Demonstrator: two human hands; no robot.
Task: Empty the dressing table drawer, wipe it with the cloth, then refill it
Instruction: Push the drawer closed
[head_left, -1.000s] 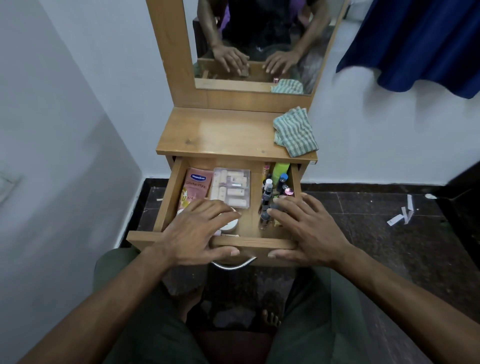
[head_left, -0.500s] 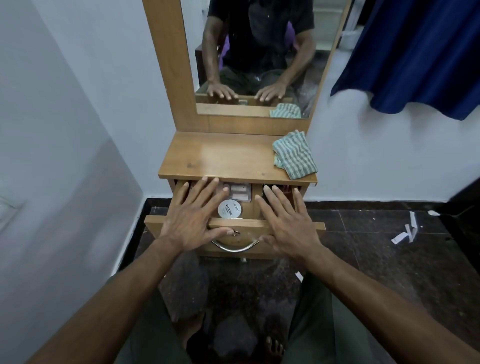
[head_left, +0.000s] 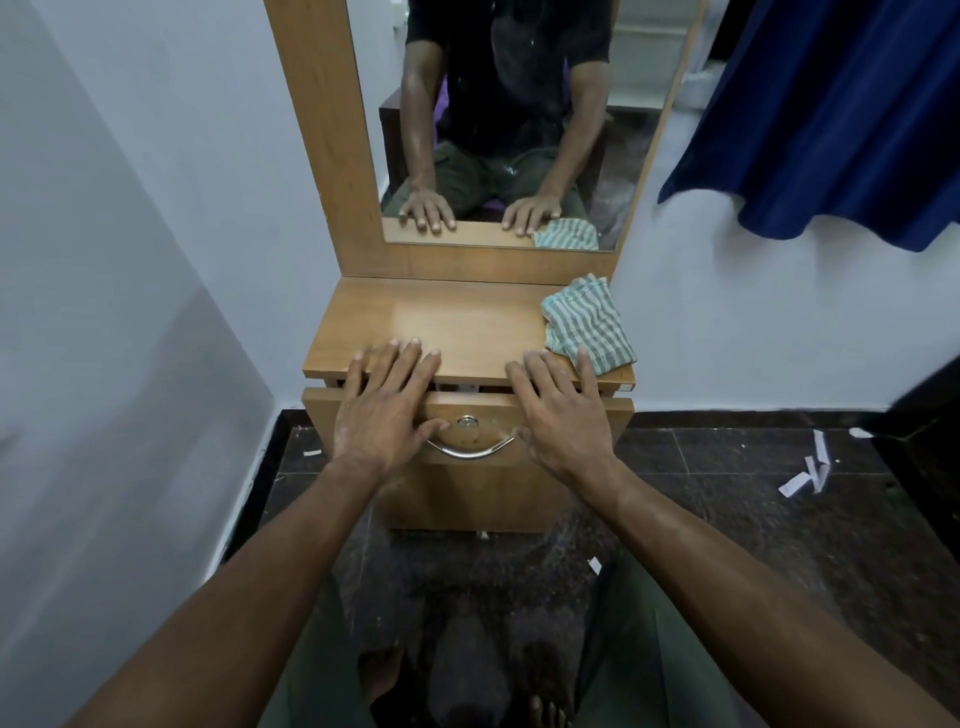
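Now both hands, left and right, lie flat, fingers spread, gripping nothing (drawer contents hidden).

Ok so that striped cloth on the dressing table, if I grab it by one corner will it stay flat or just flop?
The striped cloth would probably flop: it lies crumpled in soft folds. It looks thin, so likely light. One edge hangs past the dressing table top, so a nudge might slide it off.
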